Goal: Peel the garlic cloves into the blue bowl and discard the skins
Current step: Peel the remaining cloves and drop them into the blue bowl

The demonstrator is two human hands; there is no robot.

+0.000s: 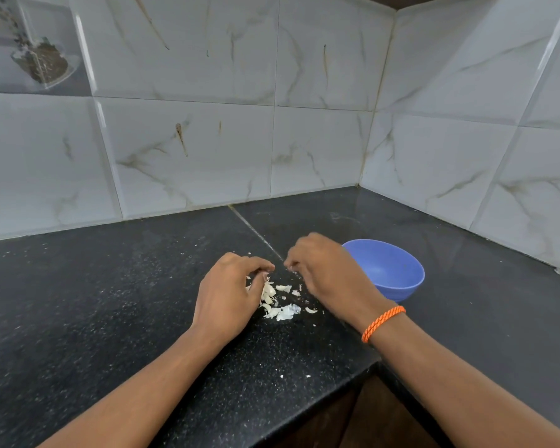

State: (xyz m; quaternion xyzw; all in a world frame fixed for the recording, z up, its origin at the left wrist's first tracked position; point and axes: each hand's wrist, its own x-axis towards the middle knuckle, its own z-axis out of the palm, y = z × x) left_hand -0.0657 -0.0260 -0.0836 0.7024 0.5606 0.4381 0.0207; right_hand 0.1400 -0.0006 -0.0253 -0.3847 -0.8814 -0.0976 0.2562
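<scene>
Left hand (228,287) curling fingers, pinching garlic clove (267,290) at fingertips, just above scattered skins (285,312) lying on black counter (110,302). Right hand (324,270) blurring slightly, fingers bent downward, tips pinched together; held scrap, if any, too small to tell. Blue bowl (392,270) sitting just behind right knuckles, touching counter. Orange band (383,322) circling right wrist.

Right hand (324,270) motion-blurred; pinched item cannot be identified. Garlic cloves (268,291) partly hidden by left hand (230,286). Blue bowl (398,273) near side occluded.
</scene>
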